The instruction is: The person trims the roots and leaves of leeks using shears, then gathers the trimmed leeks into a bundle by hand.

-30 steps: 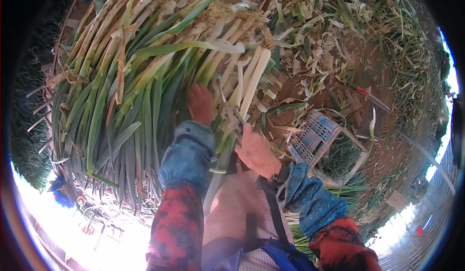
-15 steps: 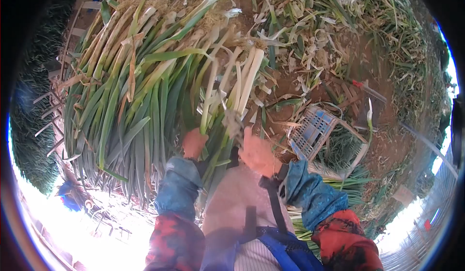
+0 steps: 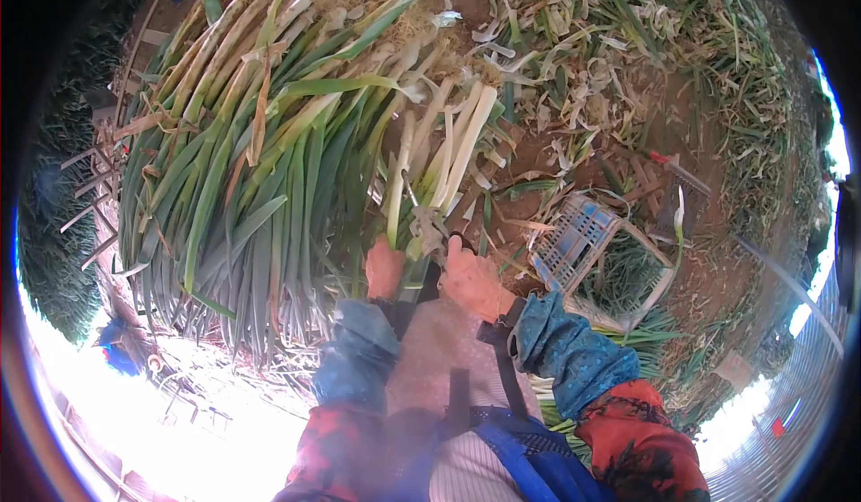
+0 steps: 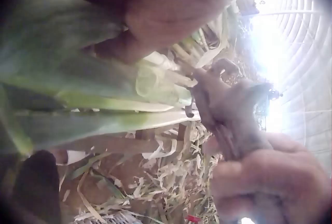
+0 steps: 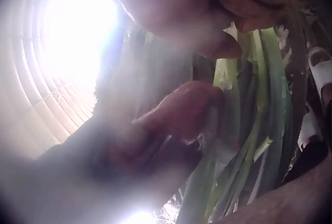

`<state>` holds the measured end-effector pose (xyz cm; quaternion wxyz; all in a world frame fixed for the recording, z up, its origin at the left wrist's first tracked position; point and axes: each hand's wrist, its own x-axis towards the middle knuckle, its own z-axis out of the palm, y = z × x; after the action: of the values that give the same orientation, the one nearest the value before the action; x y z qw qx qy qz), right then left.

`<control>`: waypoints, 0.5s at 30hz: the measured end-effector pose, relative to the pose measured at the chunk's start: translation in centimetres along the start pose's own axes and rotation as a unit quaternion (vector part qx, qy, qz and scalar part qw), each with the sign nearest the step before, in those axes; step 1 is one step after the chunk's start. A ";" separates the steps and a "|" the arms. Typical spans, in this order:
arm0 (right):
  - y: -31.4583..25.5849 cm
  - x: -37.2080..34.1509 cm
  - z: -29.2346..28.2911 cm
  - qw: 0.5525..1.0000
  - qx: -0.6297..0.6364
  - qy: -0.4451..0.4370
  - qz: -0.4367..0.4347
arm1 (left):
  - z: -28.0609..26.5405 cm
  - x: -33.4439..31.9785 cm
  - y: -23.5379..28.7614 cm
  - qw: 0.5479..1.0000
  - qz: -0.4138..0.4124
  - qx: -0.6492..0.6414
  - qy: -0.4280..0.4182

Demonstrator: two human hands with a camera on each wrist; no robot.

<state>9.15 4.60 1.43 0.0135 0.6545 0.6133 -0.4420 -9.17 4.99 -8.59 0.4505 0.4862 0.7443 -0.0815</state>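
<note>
The left hand (image 3: 384, 271) grips a leek (image 3: 399, 184) by its green part at the right edge of the heap (image 3: 260, 161). Just beside it, the right hand (image 3: 478, 281) curls round a muddy tool (image 3: 427, 229).

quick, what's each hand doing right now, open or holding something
Left hand: closed, holding a leek.
Right hand: closed, holding a grey-brown tool.
</note>
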 end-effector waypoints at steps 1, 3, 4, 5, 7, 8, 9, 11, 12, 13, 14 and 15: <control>0.1 0.5 0.2 1.000 -0.005 -0.006 0.007 | 0.1 -0.6 -0.1 1.000 -0.006 -0.006 0.000; 0.4 2.2 0.9 0.999 -0.015 -0.009 0.028 | 0.3 -1.6 -0.3 1.000 -0.021 -0.016 0.000; 0.7 3.5 1.1 0.999 -0.022 -0.006 0.041 | 0.4 -1.8 -0.4 1.000 -0.021 -0.014 0.009; 1.0 4.5 1.3 0.998 -0.029 -0.004 0.055 | 0.4 -1.9 -0.5 1.000 -0.019 -0.021 0.007; 0.7 4.7 0.8 0.998 -0.026 0.000 0.051 | 0.2 -2.1 -0.6 0.999 -0.014 -0.036 0.003; 0.4 4.2 0.8 0.998 -0.033 -0.004 0.052 | 0.1 -2.1 -0.6 0.999 -0.015 -0.044 0.000; 0.0 3.5 0.8 0.998 -0.042 -0.006 0.054 | 0.0 -2.2 -0.5 0.998 -0.015 -0.054 -0.003; -0.7 0.6 0.2 0.998 0.001 -0.041 0.045 | 0.0 -2.2 -0.6 0.998 -0.014 -0.068 -0.011; -1.2 -1.1 -0.1 0.997 0.007 -0.057 0.044 | 0.3 -2.1 -1.3 0.997 -0.013 -0.072 -0.015; -1.5 -2.0 -0.2 0.996 0.015 -0.075 0.044 | 0.6 -2.1 -1.7 0.997 -0.012 -0.075 -0.019; -1.3 -2.1 -0.1 0.997 0.011 -0.074 0.037 | 0.9 -2.1 -2.1 0.997 -0.013 -0.074 -0.023; -1.1 -2.2 0.4 0.997 0.008 -0.072 0.032 | 1.1 -2.2 -2.4 0.997 -0.014 -0.071 -0.028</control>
<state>8.39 2.89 3.09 0.0666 0.6402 0.5862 -0.4920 -10.20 1.71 -8.30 0.5033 0.4401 0.7421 -0.0479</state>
